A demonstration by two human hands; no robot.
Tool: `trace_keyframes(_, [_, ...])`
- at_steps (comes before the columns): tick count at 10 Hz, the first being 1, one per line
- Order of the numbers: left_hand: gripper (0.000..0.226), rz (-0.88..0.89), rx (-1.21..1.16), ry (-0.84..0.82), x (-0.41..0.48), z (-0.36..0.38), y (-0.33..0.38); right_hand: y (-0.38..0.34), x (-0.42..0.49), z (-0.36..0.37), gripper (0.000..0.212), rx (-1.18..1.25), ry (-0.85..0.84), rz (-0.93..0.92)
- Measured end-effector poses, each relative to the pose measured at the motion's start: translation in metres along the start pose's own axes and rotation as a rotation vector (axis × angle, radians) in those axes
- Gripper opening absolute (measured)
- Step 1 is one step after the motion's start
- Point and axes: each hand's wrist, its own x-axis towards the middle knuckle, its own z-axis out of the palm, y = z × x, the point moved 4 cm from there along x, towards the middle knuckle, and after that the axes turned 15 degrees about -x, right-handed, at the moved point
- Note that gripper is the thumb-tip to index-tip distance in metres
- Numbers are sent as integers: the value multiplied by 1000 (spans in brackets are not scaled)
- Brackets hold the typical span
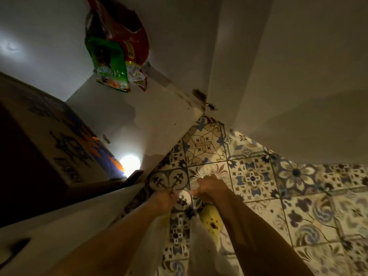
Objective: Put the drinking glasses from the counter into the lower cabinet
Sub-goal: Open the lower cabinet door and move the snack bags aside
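Note:
No drinking glass shows clearly in this dim, tilted view. My left hand (163, 200) and my right hand (211, 188) hang close together, low over the patterned tile floor (253, 178), just in front of the open lower cabinet (159, 120). The fingers of both hands are curled inward. A bright, distorted patch lies between the hands; I cannot tell whether it is a clear glass or just a floor tile. The cabinet's white floor panel lies beyond and to the left of my hands.
A printed cardboard box (59, 140) fills the cabinet's left side. Green and red snack bags (117, 56) stand at its back. An open white door (298, 76) is on the right and another door with a dark handle (14, 250) lower left. Yellow slippers (211, 222) are below my hands.

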Motion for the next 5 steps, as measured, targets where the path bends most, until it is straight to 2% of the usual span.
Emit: trace_keyframes(5, [45, -58, 33, -164, -281, -57, 55, -22, -277, -102, 59, -163, -29, -48])
